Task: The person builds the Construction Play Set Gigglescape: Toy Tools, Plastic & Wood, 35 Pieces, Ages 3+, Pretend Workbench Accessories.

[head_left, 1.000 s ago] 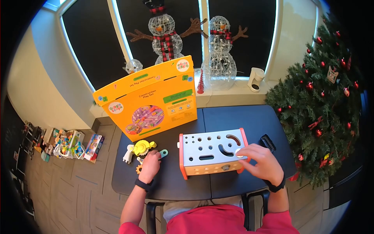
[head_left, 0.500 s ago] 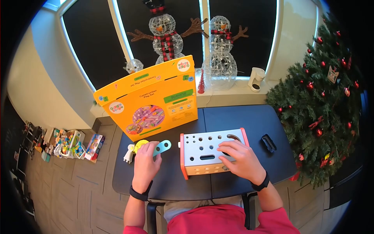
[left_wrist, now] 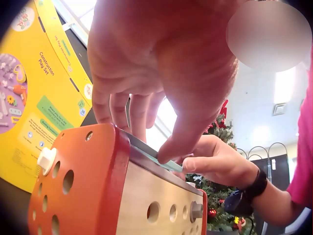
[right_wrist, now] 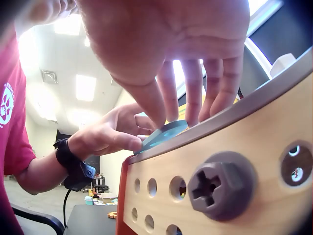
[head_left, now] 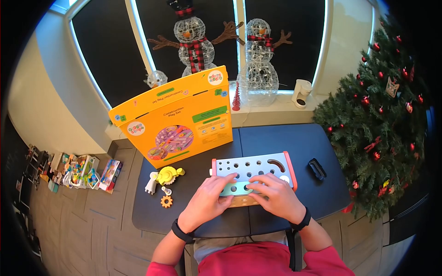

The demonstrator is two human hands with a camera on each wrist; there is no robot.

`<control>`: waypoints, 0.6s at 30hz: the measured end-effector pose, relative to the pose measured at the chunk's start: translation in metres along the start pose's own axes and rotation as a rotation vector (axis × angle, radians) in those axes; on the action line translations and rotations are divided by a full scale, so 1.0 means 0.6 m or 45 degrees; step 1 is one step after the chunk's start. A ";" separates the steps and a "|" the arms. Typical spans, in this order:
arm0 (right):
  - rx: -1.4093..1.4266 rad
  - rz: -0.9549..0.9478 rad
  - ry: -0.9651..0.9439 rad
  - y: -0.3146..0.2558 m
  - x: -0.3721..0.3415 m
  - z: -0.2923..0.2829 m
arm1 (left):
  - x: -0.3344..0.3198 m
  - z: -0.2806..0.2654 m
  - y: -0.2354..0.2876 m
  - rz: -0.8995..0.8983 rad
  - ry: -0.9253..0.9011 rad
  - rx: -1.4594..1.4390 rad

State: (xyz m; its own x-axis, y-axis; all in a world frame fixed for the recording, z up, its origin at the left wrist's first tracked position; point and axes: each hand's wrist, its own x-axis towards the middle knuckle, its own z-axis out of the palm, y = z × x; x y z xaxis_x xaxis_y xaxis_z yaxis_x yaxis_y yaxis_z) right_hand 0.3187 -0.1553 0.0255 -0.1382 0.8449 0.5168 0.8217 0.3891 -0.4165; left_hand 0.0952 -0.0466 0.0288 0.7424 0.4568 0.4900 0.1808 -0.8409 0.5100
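A teal strip with holes [head_left: 234, 188] lies along the front edge of the toolbox's grey top [head_left: 226, 167]. My left hand [head_left: 206, 202] pinches its left end, and my right hand [head_left: 277, 195] pinches the right end. In the right wrist view the strip [right_wrist: 168, 131] is slightly tilted between both hands. A grey bolt [right_wrist: 222, 186] sits in the wooden front panel, below my right hand [right_wrist: 171, 44]. The left wrist view has my left thumb beside the strip [left_wrist: 171, 164], above the red end panel [left_wrist: 78, 181]. A white round piece [head_left: 284, 180] sits at the top's right.
A large yellow box [head_left: 184, 124] stands at the back left of the black table [head_left: 285, 133]. Yellow pieces [head_left: 169, 175], a white figure-like piece [head_left: 151, 183] and an orange gear [head_left: 166, 201] lie at the left. A black object [head_left: 316, 169] lies at the right.
My left hand has carried the teal strip from the left side of the table onto the toolbox. My right hand has left the white piece and moved left to the strip.
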 end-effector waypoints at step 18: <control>-0.065 0.085 0.012 0.002 -0.008 0.004 | 0.008 0.017 -0.009 -0.152 -0.132 -0.289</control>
State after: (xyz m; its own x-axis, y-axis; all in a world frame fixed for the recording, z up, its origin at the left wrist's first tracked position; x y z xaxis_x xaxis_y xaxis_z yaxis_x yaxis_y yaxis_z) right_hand 0.3187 -0.1580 0.0206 -0.0771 0.8646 0.4966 0.8559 0.3129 -0.4118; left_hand 0.1047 -0.0430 0.0214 0.7887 0.5069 0.3479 0.1307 -0.6912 0.7108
